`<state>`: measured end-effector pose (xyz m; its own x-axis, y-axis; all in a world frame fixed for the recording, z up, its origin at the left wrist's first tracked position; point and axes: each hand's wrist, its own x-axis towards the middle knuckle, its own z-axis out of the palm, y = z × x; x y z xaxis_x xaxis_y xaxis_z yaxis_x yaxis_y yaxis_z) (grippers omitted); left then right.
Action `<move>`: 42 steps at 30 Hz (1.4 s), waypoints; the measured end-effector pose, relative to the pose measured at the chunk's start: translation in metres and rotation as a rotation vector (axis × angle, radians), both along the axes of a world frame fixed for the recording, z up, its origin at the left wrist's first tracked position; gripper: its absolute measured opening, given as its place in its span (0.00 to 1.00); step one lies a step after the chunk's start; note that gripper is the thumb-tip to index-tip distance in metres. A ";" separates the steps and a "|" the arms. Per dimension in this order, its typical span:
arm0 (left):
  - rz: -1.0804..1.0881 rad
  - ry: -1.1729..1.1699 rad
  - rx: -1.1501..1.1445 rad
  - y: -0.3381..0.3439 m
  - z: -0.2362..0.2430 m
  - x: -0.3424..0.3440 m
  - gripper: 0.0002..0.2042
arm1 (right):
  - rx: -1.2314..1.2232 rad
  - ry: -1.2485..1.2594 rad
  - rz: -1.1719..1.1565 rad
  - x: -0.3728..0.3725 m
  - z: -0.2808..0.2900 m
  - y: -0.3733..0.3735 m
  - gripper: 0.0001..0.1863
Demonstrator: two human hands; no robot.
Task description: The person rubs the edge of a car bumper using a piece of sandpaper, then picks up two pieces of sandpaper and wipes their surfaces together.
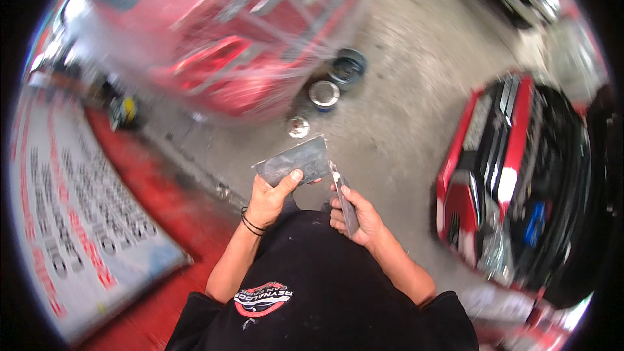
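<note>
1. Car [260,32]: red, wrapped in clear film, ahead of and left of both hands. The film presumably shields its finish. Its bulk limits reach forward on that side.
2. Second red vehicle [513,175]: well to the right of the right hand, a dark hollow facing the camera; whether front or rear cannot be determined. It bounds movement on that side.
3. Lettered panel [133,263]: white, tilted, left of the left hand and apart from it.
4. Grey plate [296,162]: flat, at the fingertips of the left hand [273,196], which is clamped on its near edge, thumb above, fingers beneath. This grip likely keeps the upper face exposed and steady.
5. Flat-bladed tool [349,211]: in the right hand [364,220], which is closed round it, thumb along its side. Its far end stands just beside the plate's right edge; contact cannot be confirmed. Such a hold probably allows the blade to be angled against the plate.
6. Dark tub [348,65]: on the floor, ahead of the right hand, beside the car's lower corner.
7. Can [324,94]: pale-topped, nearer the hands than the tub; both are obstacles underfoot.
8. Small round tin [299,127]: on the floor, directly beyond the plate; contents indistinct.
</note>
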<state>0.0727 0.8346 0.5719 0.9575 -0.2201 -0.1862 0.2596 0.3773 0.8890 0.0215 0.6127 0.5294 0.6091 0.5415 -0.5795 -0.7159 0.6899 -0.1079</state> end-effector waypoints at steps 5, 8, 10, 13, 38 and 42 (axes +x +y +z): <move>-0.543 -0.103 0.222 -0.025 -0.004 0.047 0.12 | -0.133 -0.027 -0.455 -0.034 0.009 -0.008 0.14; -0.798 -0.129 0.162 -0.026 -0.003 0.061 0.14 | -0.200 0.050 -0.685 -0.067 0.018 0.034 0.15; -1.009 -0.149 0.167 -0.026 -0.003 0.067 0.14 | -0.187 0.043 -0.844 -0.083 0.026 0.059 0.15; -1.320 -0.317 0.309 -0.020 -0.015 0.064 0.14 | -0.307 -0.070 -1.085 -0.121 0.019 0.076 0.19; -1.486 -0.428 0.253 -0.145 0.031 -0.147 0.24 | -1.008 -0.043 -1.797 -0.297 0.000 0.038 0.26; -1.547 -0.884 0.353 -0.173 0.018 -0.184 0.26 | -0.903 0.070 -1.910 -0.317 0.001 0.034 0.22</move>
<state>-0.1109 0.6614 0.5896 -0.2176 -0.9758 -0.0231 -0.3862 0.0643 0.9202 -0.2956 0.6469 0.5301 -0.0946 -0.9489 -0.3012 0.6242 0.1792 -0.7605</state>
